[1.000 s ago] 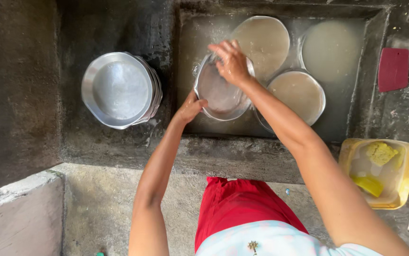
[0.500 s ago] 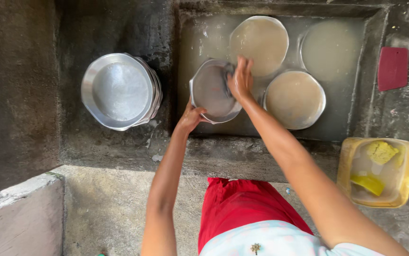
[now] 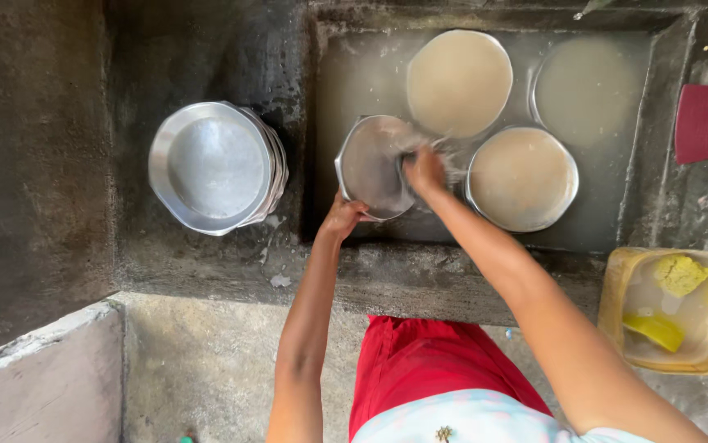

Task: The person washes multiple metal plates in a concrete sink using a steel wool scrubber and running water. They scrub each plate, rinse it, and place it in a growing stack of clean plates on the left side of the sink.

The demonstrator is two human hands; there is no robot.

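Steel plate (image 3: 370,164) tilted on edge inside the concrete sink (image 3: 354,74), at its near-left corner, face turned toward the right. Left hand (image 3: 342,220) closed on the plate's lower rim from the near side, holding it up. Right hand (image 3: 424,170) pressed against the plate's inner face with fingers curled; whether around a cloth or bare, cannot tell through the splash. Both touching the plate, the right slightly farther into the sink, the left nearer the body. Tilt running from near rim up toward the far wall. Just beside, three round plates (image 3: 459,82) lying flat under cloudy water. Well to the left, outside the sink, a stack of clean steel plates (image 3: 216,166) on the ledge. At far right a yellow tub (image 3: 616,312) with sponges and a red scraper (image 3: 703,123).
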